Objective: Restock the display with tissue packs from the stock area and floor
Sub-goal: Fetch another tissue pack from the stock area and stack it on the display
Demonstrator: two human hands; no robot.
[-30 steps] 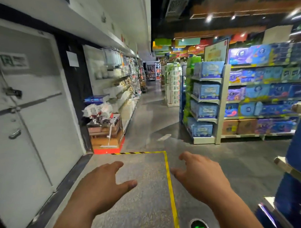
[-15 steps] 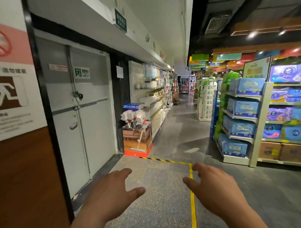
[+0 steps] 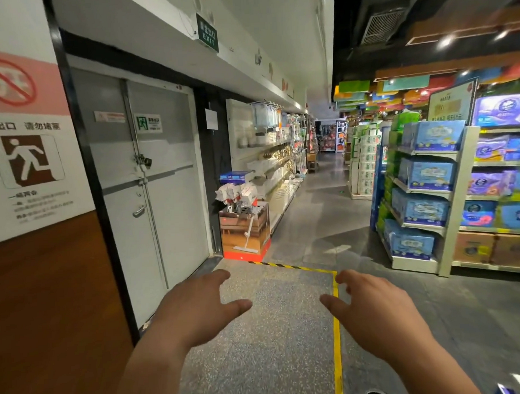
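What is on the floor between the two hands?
In the head view, only speckled grey floor lies between the left hand and the right hand. A yellow line runs along it by the right hand. Both hands hold nothing.

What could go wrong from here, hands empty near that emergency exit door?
1. Both the left hand and right hand hold nothing; no loose tissue pack is within reach, so restocking may stall.
2. The yellow floor line marks a zone before the emergency exit door; stock set down there would likely block it.
3. The mop display stand juts beside the door, possibly a snag when carrying packs.
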